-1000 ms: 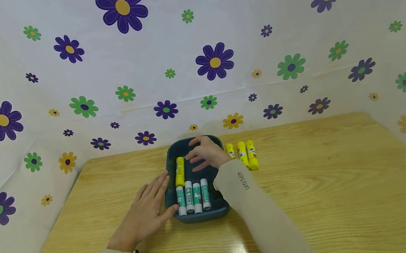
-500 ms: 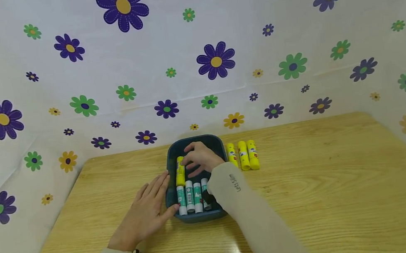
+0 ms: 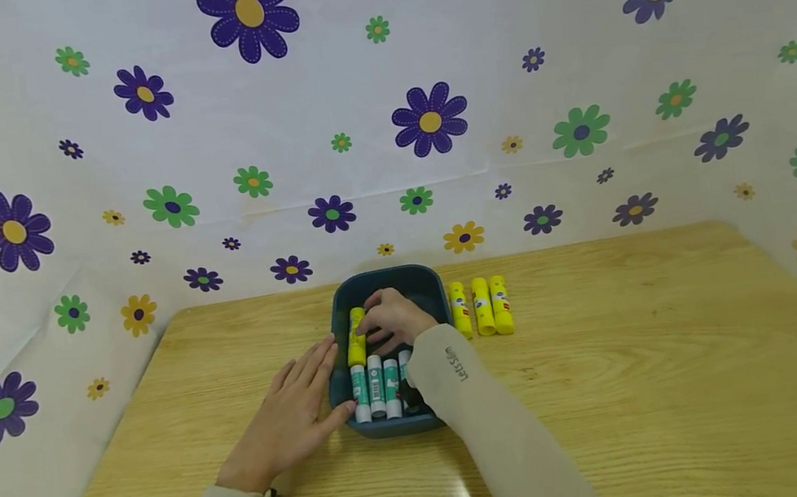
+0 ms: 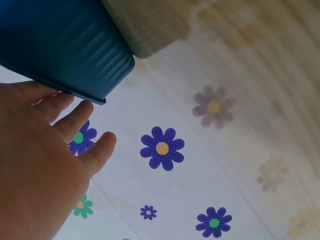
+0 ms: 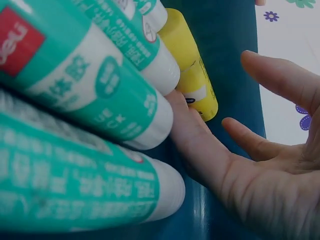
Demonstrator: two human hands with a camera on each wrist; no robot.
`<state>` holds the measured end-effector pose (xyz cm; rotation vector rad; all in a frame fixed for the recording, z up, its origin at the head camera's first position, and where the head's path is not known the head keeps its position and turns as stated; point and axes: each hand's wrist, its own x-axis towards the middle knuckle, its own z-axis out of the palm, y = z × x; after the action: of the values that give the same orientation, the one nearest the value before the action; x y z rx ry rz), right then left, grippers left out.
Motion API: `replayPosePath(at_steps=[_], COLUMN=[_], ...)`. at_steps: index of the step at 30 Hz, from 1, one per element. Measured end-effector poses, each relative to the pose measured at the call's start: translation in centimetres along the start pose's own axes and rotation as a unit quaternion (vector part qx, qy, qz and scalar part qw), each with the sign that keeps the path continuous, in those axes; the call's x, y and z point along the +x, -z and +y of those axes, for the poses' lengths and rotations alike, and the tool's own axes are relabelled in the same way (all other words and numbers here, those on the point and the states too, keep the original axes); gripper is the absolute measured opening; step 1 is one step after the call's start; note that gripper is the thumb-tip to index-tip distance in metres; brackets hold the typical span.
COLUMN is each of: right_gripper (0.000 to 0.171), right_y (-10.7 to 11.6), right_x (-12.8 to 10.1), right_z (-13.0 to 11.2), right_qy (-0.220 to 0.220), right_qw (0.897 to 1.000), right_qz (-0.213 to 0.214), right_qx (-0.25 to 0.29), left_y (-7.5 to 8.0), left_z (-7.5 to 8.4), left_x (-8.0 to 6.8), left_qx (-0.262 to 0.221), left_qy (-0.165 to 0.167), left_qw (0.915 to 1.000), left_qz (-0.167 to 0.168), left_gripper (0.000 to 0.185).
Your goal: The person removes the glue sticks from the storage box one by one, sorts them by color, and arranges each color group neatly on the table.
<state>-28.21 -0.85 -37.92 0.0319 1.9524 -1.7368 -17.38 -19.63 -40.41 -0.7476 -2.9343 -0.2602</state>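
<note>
A dark blue plastic box (image 3: 412, 278) stands on the table. In its left part lies a yellow glue stick (image 3: 356, 348), lengthwise, with several green-and-white glue sticks (image 3: 376, 386) side by side in the near part. My right hand (image 3: 399, 320) reaches into the box at the yellow stick's right side. In the right wrist view one digit touches the yellow glue stick (image 5: 192, 70), while other fingers (image 5: 280, 75) are spread away from it. My left hand (image 3: 288, 413) rests against the box's left wall, fingers extended, its thumb at the near left corner.
Right beside the box, three more yellow glue sticks (image 3: 482, 306) lie in a row on the wooden table (image 3: 640, 360). Behind the table hangs a white cloth (image 3: 347, 57) printed with flowers, which also runs along both sides.
My right hand has shifted slightly left and toward me inside the box, reaching the yellow glue stick. The left hand keeps its place at the box; the head view has shifted a little.
</note>
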Motion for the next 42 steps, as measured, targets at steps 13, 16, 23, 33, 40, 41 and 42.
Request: replayPosePath(at_steps=[13, 16, 23, 33, 40, 41, 42], right_gripper=[0.060, 0.062, 0.066, 0.067, 0.070, 0.070, 0.071], right_y=[-0.2, -0.4, -0.9, -0.4, 1.2, 1.6, 1.8], right_x=[0.4, 0.4, 0.6, -0.2, -1.5, -1.3, -1.5], right_z=[0.0, 0.1, 0.3, -0.4, -2.3, -2.3, -2.5], right_qy=[0.000, 0.000, 0.002, 0.023, 0.053, 0.058, 0.061], right_qw=[0.998, 0.998, 0.998, 0.999, 0.998, 0.998, 0.997], right_qz=[-0.036, -0.035, -0.029, -0.022, -0.026, -0.026, -0.027], right_qx=[0.051, 0.056, 0.058, 0.036, 0.022, 0.023, 0.024], left_y=[0.0, 0.0, 0.0, -0.2, -0.3, -0.3, -0.3], left_z=[0.1, 0.1, 0.1, 0.2, -0.1, -0.1, -0.1], left_x=[0.0, 0.0, -0.1, 0.1, 0.1, 0.0, 0.0], left_qx=[0.004, 0.005, 0.006, 0.006, 0.006, 0.005, 0.006], left_qy=[-0.004, -0.005, -0.005, -0.008, -0.002, -0.002, -0.002], left_qw=[1.0000, 1.0000, 1.0000, 0.9999, 1.0000, 1.0000, 1.0000], left_qz=[-0.002, 0.000, 0.000, 0.006, 0.006, 0.006, 0.006], left_gripper=[0.079, 0.080, 0.080, 0.080, 0.080, 0.080, 0.079])
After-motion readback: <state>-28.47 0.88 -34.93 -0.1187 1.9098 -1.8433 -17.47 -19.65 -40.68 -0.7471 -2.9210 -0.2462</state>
